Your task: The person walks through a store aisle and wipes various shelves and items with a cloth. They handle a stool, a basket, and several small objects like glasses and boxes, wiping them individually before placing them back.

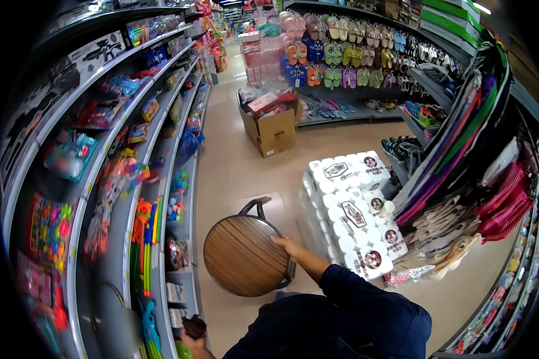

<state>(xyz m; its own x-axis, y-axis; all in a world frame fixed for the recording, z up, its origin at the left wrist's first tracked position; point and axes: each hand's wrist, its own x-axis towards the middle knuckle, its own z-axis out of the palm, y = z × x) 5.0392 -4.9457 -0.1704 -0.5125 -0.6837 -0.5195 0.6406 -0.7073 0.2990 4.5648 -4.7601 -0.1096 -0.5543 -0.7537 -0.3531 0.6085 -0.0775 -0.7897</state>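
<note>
Right hand grasps the edge of a round wood-grain stool; left hand grips a dark brown object; label-printed white packs stand right of both.

1. Clothing, body: dark navy blue; plain over the part in view; soft folds, deepening almost to black in shadow; yours
2. Right sleeve: same dark navy; loosely cut; its edge circles your forearm below the elbow
3. Right forearm: bare from sleeve edge to wrist
4. Right hand: yours, ungloved
5. Left hand: yours, ungloved; partly cut off by the lower edge
</note>
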